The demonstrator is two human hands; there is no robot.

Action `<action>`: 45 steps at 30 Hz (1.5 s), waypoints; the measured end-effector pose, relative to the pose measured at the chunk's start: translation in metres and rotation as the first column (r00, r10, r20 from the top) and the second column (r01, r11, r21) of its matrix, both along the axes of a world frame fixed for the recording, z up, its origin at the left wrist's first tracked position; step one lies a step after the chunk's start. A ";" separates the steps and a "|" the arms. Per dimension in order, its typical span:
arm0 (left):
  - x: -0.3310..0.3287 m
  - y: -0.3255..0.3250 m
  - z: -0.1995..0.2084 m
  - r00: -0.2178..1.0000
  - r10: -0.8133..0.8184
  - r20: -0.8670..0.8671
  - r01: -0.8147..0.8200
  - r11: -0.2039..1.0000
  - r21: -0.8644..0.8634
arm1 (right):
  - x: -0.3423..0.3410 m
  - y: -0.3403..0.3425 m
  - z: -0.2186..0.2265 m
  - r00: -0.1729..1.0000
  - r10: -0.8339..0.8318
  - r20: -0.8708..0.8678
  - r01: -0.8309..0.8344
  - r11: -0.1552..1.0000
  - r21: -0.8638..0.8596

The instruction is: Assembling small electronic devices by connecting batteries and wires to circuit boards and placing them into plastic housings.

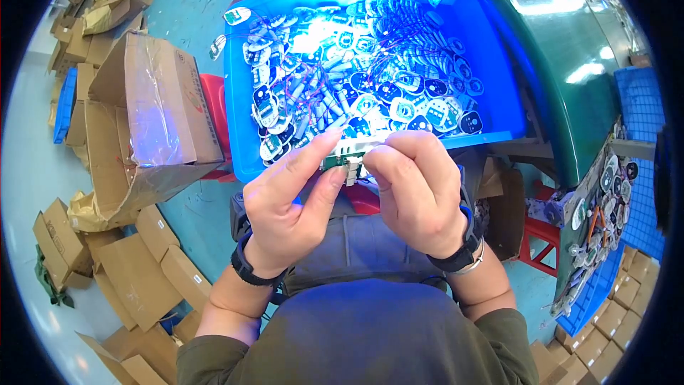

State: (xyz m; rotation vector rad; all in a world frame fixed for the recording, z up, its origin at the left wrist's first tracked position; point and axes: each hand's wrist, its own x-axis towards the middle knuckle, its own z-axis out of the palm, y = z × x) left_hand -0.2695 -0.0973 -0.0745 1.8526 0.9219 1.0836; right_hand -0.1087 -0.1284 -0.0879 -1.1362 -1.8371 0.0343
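In front of my lap, my left hand (288, 207) pinches a small green circuit board (333, 162) between thumb and fingers. A pale connector block (352, 171) sticks down from the board beside my left thumb. My right hand (422, 196) is closed at the board's right end, its fingertips bent against it; whatever lies under them is hidden. Just beyond both hands stands a blue plastic bin (502, 100). It holds many white and black rounded electronic parts (410, 85), with grey cylinders (324, 103) and thin red wires among them.
An open cardboard box (171, 107) stands at the left near a red stool (216, 110). Flattened cartons (142, 267) lie on the floor. A green machine-like panel (548, 64) borders the bin at right. Farther right is a bench (588, 235) covered with parts, including orange-handled pliers (593, 221).
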 end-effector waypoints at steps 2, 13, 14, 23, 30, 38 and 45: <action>0.000 0.000 0.000 1.000 -0.001 -0.008 0.001 1.000 0.013 | 0.000 0.001 -0.002 1.000 -0.004 0.022 0.003 1.000 0.031; 0.004 0.011 -0.014 0.986 -0.027 0.165 0.065 0.971 -0.228 | 0.001 0.008 -0.001 1.000 -0.024 -0.005 0.024 0.998 -0.064; 0.006 0.013 -0.015 0.970 -0.020 0.242 0.087 0.958 -0.273 | 0.001 0.009 -0.002 0.997 -0.014 -0.082 0.004 0.993 -0.121; -0.015 0.078 0.004 0.906 0.138 0.401 -0.011 0.953 -0.303 | 0.052 0.022 -0.035 0.918 -0.253 -0.305 0.155 0.937 -0.312; -0.014 0.152 0.006 0.904 0.110 0.413 0.039 0.941 -0.337 | 0.072 0.021 -0.067 0.925 -0.280 -0.257 0.113 0.848 -0.518; -0.022 0.223 -0.027 0.816 0.093 0.570 0.180 0.897 -0.404 | 0.082 0.024 -0.096 0.912 -0.313 -0.265 0.088 0.780 -0.619; -0.042 0.246 -0.101 0.847 0.448 0.287 -0.161 0.731 -0.663 | 0.085 0.036 -0.102 0.927 -0.292 -0.237 0.073 0.758 -0.648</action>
